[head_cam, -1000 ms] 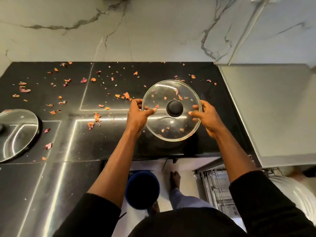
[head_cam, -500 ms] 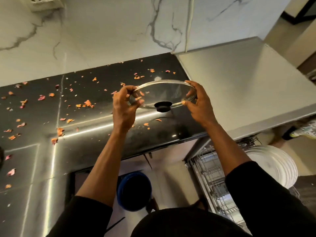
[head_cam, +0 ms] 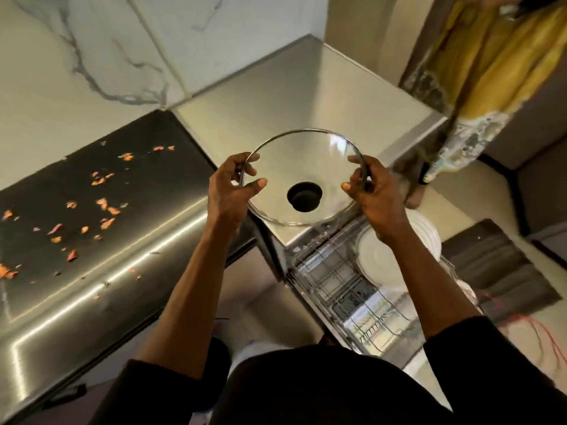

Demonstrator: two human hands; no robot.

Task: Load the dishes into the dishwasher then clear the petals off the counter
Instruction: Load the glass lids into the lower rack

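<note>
Right now the glass lid [head_cam: 306,161] hangs in the air between my two hands, over the near edge of the pale steel worktop [head_cam: 306,96]. Its face is turned roughly up toward me and tilted a little. The black knob [head_cam: 304,196] shows through the glass, apparently on the side away from me. My left hand [head_cam: 228,191] pinches the metal rim at the left, thumb on the glass and fingers curled over the edge. My right hand [head_cam: 372,194] pinches the rim at the right in the same way, so both hands grasp the lid and neither is free.

What the next move turns on is where the dishwasher rack [head_cam: 337,280] lies from this grip: below the lid, nearer to me and off to the right. My right hand is the closer one, its wrist directly over the white plates [head_cam: 377,256] at the rack's far right. The lid is round and has no long axis, so I judge its flat plane is what must be turned on edge to slip between the wire tines. The open wires nearer me than the plates look the likelier slot, and I must keep the rim from knocking those plates.

Out to the left, the petals [head_cam: 104,207] lie scattered on the dark counter [head_cam: 122,256], a job for later. At the far right a person in yellow [head_cam: 491,56] stands by.
</note>
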